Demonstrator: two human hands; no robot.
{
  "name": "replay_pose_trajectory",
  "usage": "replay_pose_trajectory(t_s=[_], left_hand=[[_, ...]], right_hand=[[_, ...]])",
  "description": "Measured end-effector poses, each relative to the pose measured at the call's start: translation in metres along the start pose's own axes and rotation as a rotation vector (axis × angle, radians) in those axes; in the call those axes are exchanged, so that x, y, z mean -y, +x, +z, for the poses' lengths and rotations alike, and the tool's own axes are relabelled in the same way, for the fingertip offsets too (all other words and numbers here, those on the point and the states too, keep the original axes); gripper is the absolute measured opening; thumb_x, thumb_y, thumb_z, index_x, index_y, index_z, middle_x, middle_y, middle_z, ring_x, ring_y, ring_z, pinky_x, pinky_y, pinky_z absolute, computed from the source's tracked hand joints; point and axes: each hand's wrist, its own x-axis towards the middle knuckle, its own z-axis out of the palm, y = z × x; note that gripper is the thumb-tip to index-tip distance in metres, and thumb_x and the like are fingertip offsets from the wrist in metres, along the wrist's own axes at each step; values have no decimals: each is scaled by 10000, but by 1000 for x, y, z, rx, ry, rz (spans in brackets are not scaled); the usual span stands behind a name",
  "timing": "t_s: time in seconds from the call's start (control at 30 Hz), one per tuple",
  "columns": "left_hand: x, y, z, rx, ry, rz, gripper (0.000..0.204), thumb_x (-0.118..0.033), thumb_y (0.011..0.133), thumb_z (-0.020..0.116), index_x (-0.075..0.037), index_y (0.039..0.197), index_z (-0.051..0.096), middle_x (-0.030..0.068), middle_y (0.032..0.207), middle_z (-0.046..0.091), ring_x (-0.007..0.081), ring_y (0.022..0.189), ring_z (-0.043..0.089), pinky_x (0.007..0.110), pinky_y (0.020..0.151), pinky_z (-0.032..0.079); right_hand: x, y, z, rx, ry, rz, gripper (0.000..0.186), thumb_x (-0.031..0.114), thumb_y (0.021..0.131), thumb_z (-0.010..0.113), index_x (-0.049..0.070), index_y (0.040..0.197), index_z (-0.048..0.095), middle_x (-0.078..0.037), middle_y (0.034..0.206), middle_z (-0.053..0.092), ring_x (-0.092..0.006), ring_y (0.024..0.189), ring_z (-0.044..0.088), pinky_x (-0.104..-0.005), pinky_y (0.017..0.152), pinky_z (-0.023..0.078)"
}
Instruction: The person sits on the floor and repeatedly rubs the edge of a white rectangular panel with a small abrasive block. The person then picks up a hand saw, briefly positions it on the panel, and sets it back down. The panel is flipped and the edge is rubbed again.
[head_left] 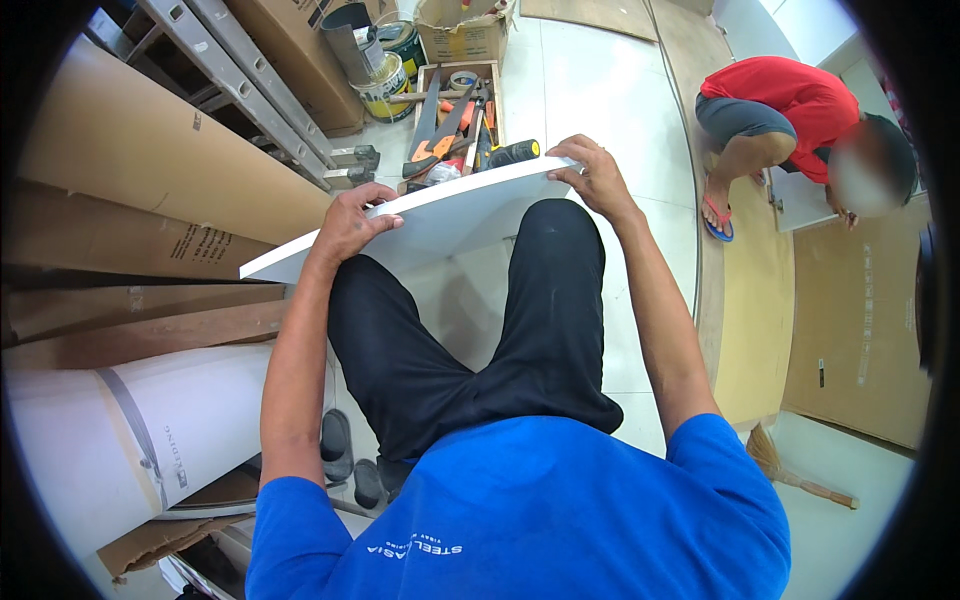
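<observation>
A white flat board [460, 215] stands on edge in front of my knees, its long upper edge slanting up from left to right. My left hand [355, 222] grips that edge near its middle, fingers over the far side and thumb on the near face. Near the right end, my right hand [592, 178] pinches the same edge. Just beyond the board lies a drill-like tool or handle in black and yellow [514, 153], partly hidden by it. The board's lower edge is hidden by my legs.
A wooden toolbox [488, 72] holds handsaws [430, 140] and other tools. Paint cans [385, 92], a ladder [245, 85] and cardboard boxes [150, 130] crowd the left. A white roll [190, 430] lies lower left. At right, a person in red [780, 95] crouches; a broom [790, 475] lies below.
</observation>
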Motion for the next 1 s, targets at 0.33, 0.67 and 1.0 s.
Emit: replay_pose_trajectory(t_s=[0.33,0.67,1.0], left_hand=[[-12,30,37,9,-104,22,204,-161,989,730,7,1099,764,98,1090,769,224,1042,717,369,932,552],[-41,28,47,-59,159,-40,317,-364,1035,670,-116,1222,731,133,1197,734,358,1155,688,501,1001,511],[77,-70,-62,-162,611,-361,678,-639,1118,363,-253,1672,426,147,1671,472,393,1574,380,639,1274,248]], right_hand=[[-17,4,9,-37,198,157,340,288,962,815,-17,1110,788,-140,1202,767,-263,1150,710,-375,1051,528],[-16,2,7,-28,319,252,328,301,985,812,-11,1086,795,-142,1270,746,-257,1223,666,-407,1105,479],[-27,-1,3,-22,264,319,345,335,1006,802,6,1109,798,-141,1329,736,-256,1262,652,-423,1131,475]])
